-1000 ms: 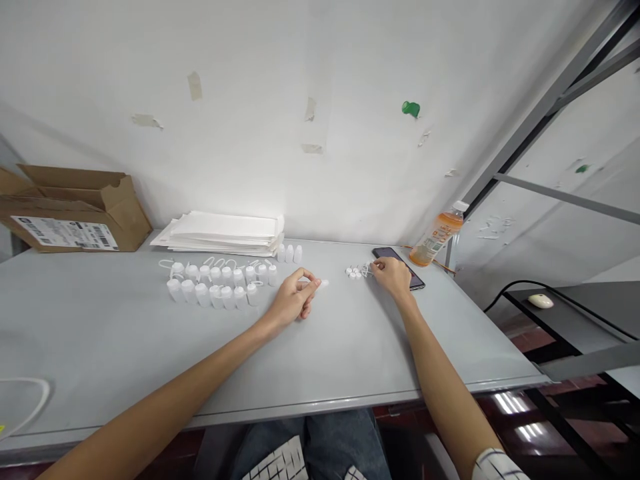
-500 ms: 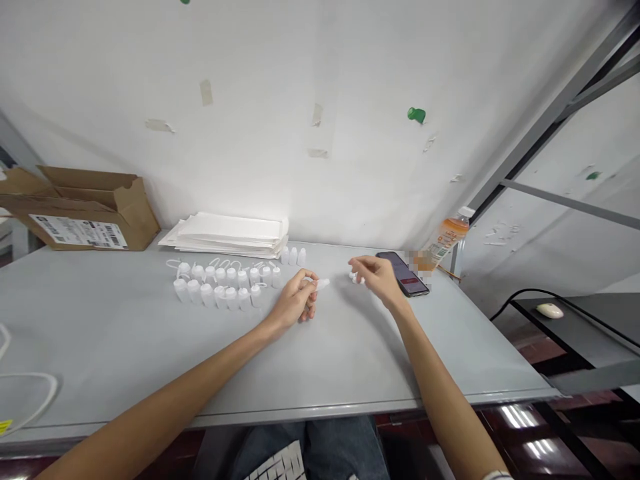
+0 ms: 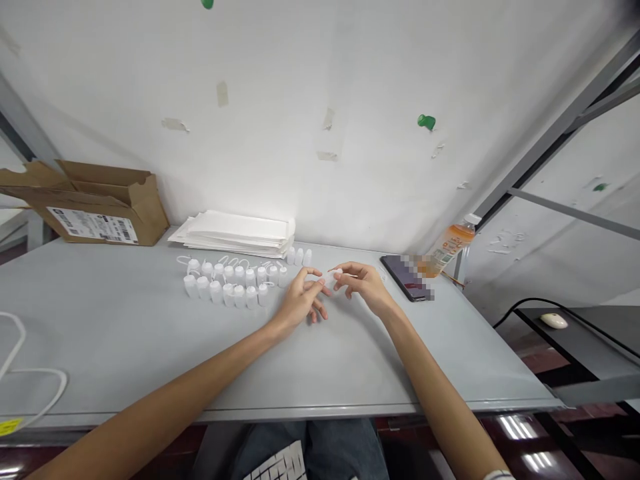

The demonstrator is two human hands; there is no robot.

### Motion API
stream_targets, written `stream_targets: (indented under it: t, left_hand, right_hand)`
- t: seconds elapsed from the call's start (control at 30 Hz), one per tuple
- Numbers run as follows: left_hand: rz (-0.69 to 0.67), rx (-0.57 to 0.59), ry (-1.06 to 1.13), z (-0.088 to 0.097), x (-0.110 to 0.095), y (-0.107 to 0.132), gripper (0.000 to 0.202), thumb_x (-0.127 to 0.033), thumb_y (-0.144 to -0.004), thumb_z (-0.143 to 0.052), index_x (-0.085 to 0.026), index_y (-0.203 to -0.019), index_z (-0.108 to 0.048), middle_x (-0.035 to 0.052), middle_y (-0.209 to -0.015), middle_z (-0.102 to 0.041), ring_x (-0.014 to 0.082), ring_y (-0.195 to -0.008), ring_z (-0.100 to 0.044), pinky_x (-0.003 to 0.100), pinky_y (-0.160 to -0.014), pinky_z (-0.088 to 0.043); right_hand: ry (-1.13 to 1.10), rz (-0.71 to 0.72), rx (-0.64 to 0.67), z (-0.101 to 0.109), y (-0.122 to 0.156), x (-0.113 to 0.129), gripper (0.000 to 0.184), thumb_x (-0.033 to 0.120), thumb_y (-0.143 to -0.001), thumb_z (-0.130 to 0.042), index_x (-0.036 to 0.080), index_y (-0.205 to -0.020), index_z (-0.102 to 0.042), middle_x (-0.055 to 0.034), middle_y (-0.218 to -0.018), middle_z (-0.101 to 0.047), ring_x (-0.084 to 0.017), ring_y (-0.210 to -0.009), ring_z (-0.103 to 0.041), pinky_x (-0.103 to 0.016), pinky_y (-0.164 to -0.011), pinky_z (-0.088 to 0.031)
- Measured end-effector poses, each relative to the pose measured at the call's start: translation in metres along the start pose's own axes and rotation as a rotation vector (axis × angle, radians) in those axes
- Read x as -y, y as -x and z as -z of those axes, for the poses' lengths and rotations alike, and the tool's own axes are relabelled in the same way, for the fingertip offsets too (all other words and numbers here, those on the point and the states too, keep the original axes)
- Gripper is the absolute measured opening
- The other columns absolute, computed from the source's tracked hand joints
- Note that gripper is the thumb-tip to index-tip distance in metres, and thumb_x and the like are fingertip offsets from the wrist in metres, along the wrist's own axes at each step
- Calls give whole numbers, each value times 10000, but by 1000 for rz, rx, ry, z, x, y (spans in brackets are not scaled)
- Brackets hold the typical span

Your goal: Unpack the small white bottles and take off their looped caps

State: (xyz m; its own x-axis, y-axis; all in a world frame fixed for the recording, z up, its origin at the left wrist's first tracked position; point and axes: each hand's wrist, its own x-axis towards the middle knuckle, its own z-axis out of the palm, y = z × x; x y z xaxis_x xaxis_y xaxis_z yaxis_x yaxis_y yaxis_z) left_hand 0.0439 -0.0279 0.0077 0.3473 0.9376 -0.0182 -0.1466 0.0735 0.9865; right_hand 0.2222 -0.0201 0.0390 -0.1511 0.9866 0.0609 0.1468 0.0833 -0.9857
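Observation:
My left hand (image 3: 303, 300) sits at the middle of the grey table (image 3: 150, 373), its fingertips pinching a small white plastic bottle (image 3: 330, 275). My right hand (image 3: 363, 283) comes in from the right, with its fingertips at the bottle's tip. Whether those fingers hold a small piece there is too small to tell. To the left stand two rows of white squeeze bottles with looped cords (image 3: 225, 283), and several more white bottles (image 3: 299, 257) stand behind them. A dark smartphone (image 3: 403, 277), partly blurred, lies just right of my right hand.
A stack of white paper sheets (image 3: 240, 233) lies along the wall. An open cardboard box (image 3: 100, 207) stands at the far left, and an orange-capped drink bottle (image 3: 450, 247) at the right. A white cable (image 3: 30, 380) lies on the table's left.
My right hand has moved left, away from the small white pieces near the phone, to the bottle's tip. My left hand stays nearly still. The view has shifted slightly.

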Motion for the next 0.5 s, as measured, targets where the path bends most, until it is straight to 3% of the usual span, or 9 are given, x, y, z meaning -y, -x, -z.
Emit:
stream_targets:
  t: [0.1,0.2,0.3,0.37,0.5]
  left_hand:
    - [15,-26,22,0,-4,2,261,-378,-871,-508,-236,-1066,-410,-4,-782,-646,150,-409,-623,197,-331,-380]
    - [-53,-74,5,2,-7,0,197,-344,-858,-506,-213,-997,-463,-34,-676,-602,126,-366,-578,184,-322,-338]
    - [-159,-152,-20,6,-9,-1,151,-332,-861,-500,-192,-916,-507,-47,-613,-563,100,-344,-535,179,-326,-309]
    - [-238,-219,-41,9,-11,-1,142,-325,-873,-494,-186,-891,-521,-54,-599,-552,82,-341,-515,178,-341,-312]
    - [-372,-300,-62,13,-19,5,176,-353,-907,-496,-185,-879,-542,-62,-603,-545,63,-347,-499,184,-372,-343]
  right_hand:
    - [5,23,-132,10,-7,1,386,455,-694,-751,156,-914,-645,-87,-865,-685,-205,-680,-697,-221,-452,-432]
    - [143,70,-220,13,-22,-4,347,417,-717,-717,152,-923,-628,-75,-828,-673,-205,-657,-700,-216,-431,-433]
    - [368,113,-202,5,-42,-17,251,326,-768,-629,164,-959,-619,-55,-857,-656,-167,-614,-680,-215,-434,-434]
    - [537,148,-178,-5,-56,-28,216,245,-781,-590,182,-982,-633,-37,-885,-656,-132,-612,-662,-224,-527,-469]
    - [690,181,-182,-21,-74,-42,289,155,-757,-586,200,-1036,-647,-16,-923,-665,-113,-618,-643,-254,-674,-488]
